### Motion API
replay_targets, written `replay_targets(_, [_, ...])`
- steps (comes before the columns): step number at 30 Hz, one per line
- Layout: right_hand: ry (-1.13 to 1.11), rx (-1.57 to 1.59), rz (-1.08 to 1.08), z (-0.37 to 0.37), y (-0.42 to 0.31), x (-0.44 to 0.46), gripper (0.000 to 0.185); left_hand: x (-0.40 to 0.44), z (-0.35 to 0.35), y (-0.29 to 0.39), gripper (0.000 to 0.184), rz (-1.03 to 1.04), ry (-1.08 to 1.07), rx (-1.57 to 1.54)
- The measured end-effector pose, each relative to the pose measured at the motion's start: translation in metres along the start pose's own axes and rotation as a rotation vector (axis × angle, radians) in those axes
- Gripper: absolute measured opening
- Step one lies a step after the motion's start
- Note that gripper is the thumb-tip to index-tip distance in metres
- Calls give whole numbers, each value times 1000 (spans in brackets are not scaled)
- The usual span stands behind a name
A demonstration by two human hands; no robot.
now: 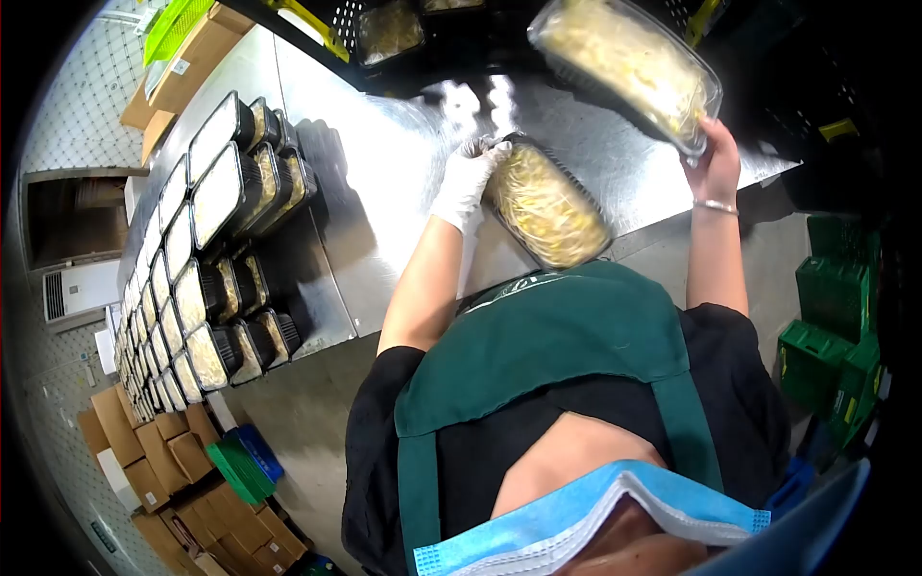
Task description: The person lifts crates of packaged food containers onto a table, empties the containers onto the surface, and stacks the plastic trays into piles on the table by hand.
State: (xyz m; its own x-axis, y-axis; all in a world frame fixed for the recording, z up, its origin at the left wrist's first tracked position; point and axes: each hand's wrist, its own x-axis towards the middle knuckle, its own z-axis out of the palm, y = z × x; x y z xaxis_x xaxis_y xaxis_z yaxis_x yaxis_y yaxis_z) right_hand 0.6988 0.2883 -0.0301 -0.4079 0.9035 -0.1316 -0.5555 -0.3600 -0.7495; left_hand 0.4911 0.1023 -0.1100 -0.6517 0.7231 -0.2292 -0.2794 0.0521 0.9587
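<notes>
My left hand (471, 178), in a white glove, has its fingers closed on the upper left end of a black tray of bean sprouts (549, 204). That tray lies at the near edge of the metal table, close to my green apron. My right hand (715, 158), ungloved with a band on the wrist, grips the near end of a second tray of bean sprouts (629, 67). This one is held up and tilted, over the far side of the table and apart from the first. Its clear covering shines, and its edges are slightly blurred.
Many stacked trays (216, 197) with pale tops fill the left side of the metal table (360, 206). A dark crate (389, 34) holding more trays stands at the far edge. Green crates (831, 298) are at the right, cardboard boxes (158, 461) at the lower left.
</notes>
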Motion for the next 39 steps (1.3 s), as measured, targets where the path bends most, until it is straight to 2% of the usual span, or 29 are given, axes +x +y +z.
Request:
replay_targets(2, [-163, -116, 21, 9, 6, -23, 9, -14, -11, -4, 16, -12, 88, 192])
replay_targets(4, [-384, -276, 169, -12, 35, -25, 12, -23, -39, -25, 19, -33, 207, -88])
replay_targets(5, [-475, -360, 253, -17, 48, -30, 14, -30, -47, -26, 26, 87, 293, -181])
replay_targets(6, [-512, -444, 367, -1, 59, -44, 17, -8, -96, -60, 28, 206, 311, -17])
replay_targets(8, [-543, -518, 584, 3, 97, -54, 22, -1, -139, -74, 30, 202, 291, -239])
replay_targets(9, [-546, -524, 585, 5, 91, -51, 22, 7, -167, -88, 30, 203, 302, -324])
replay_targets(11, [-620, -723, 557, 19, 75, -32, 30, -15, -161, -77, 37, 151, 356, -321])
replay_targets(12, [-505, -758, 495, 10, 73, -7, 38, -27, -157, -70, 40, 124, 383, -320])
replay_targets(13, [-541, -485, 329, -19, 82, 27, 43, -49, -147, -55, 33, 98, 473, -318])
replay_targets(14, [-258, -447, 446, -20, 70, 57, 48, -73, -134, -35, 34, 75, 567, -319])
replay_targets(15, [-215, -210, 486, -43, 69, 96, 48, -98, -111, -1, 43, 55, 724, -39])
replay_targets(16, [-72, -76, 476, -58, 71, 125, 44, -115, -109, 6, 49, 184, 696, 91])
replay_targets(17, [165, -70, 392, -62, 74, 145, 34, -121, -100, 10, 49, 199, 583, 102])
replay_targets(18, [134, -59, 318, -77, 83, 166, 23, -124, -86, 12, 50, 216, 466, 112])
replay_targets(20, [260, -85, 178, -61, 81, 159, 13, -120, -53, 22, 37, 138, 124, -219])
replay_targets(22, [32, 40, 131, -62, 71, 140, 12, -105, -32, 35, 33, -2, 225, -248])
replay_targets(24, [-166, 248, 286, -86, 49, 120, 13, -107, -24, 52, 27, -18, 293, -260])
replay_targets(26, [-165, 223, 217, -49, 26, 53, 12, -118, -26, 47, 43, 13, 342, -273])
replay_targets(27, [-208, 182, 210, -31, 22, 29, 12, -126, -34, 29, 28, 51, 299, -264])
replay_targets(29, [-225, 34, 252, 5, 23, -15, 14, -146, -45, 12, 27, -41, 200, -219])
replay_targets(30, [-120, -54, 305, 25, 28, -29, 15, -153, -49, 8, 28, -136, 132, -179])
replay_targets(32, [-367, -218, 478, 27, 40, -40, 16, -160, -61, 3, 30, -302, -67, -87])
replay_targets(34, [-508, -503, 492, 38, 58, -52, 17, -157, -60, 20, 31, -372, -190, 32])
replay_targets(35, [-544, -638, 483, 47, 62, -62, 15, -147, -67, -9, 29, -497, -178, -431])
replay_targets(36, [-582, -631, 529, 60, 63, -72, 15, -138, -74, -36, 27, -318, -252, -416])
replay_targets(38, [-593, -727, 524, 71, 68, -78, 17, -130, -75, -38, 24, 116, -292, 241])
replay_targets(39, [-665, -759, 510, 81, 67, -79, 18, -125, -77, -49, 27, -35, -258, -320])
